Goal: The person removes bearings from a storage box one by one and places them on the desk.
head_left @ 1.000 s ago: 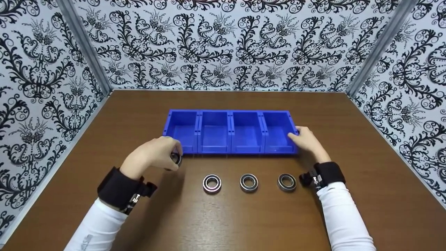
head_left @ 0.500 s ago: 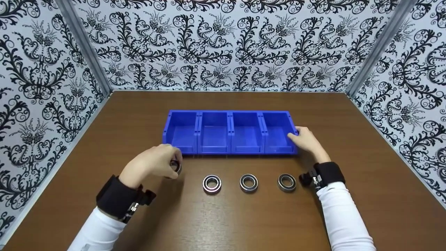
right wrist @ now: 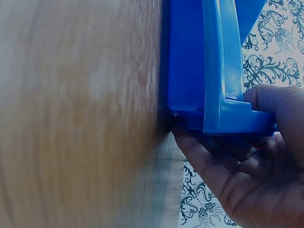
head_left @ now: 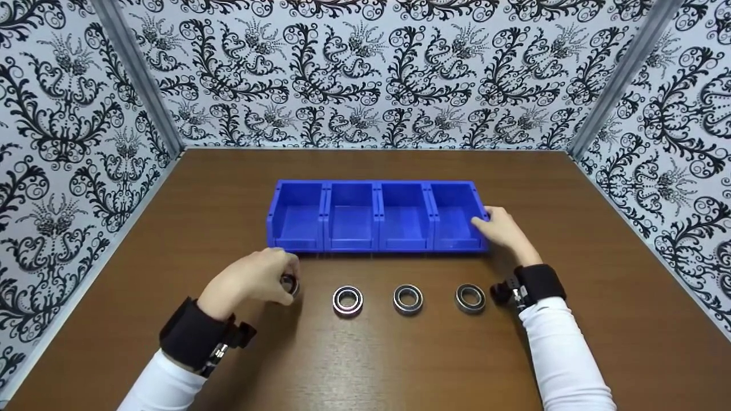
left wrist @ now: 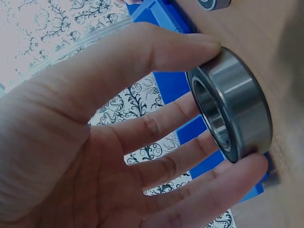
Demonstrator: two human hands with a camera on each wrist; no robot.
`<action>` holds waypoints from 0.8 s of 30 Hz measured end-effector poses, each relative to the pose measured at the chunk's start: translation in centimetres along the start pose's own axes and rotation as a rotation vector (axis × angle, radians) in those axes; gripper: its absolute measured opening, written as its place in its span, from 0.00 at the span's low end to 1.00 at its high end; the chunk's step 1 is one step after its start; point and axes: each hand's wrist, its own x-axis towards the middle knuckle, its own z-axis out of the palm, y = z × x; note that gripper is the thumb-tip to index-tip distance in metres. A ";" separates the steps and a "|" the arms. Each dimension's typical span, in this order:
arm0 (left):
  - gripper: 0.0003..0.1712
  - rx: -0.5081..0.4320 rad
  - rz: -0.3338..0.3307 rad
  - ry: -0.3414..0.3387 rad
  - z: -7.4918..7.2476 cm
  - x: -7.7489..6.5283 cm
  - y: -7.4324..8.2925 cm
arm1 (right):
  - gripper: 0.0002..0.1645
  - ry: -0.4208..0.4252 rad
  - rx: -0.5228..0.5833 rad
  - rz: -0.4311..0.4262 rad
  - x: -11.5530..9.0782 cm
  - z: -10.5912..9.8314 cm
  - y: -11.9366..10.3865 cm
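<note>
My left hand (head_left: 257, 278) pinches a steel ball bearing (left wrist: 242, 104) between thumb and fingertips. The ring stands on edge in the grip, close over the table in front of the leftmost compartment. At the right end of a blue four-part bin (head_left: 377, 245), my right hand (head_left: 502, 231) grips the side wall, thumb over the rim and fingers outside, as the right wrist view shows. Three more bearings lie flat in a row before the bin: a left one (head_left: 347, 301), a middle one (head_left: 408, 299) and a right one (head_left: 470, 298).
The brown wooden table (head_left: 365, 365) carries everything. Patterned panels (head_left: 365, 74) enclose it at the back and both sides, joined by grey corner posts (head_left: 140, 74). My right wrist's strap camera (head_left: 505, 292) sits close beside the right bearing.
My left hand has come down and toward me with the bearing, from beside the bin's front edge to lower in front of it. My right hand and the bin have stayed put.
</note>
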 end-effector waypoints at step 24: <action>0.20 -0.017 -0.017 0.003 2.4 -0.3 -0.1 | 0.26 -0.008 -0.042 0.005 0.0 0.1 0.1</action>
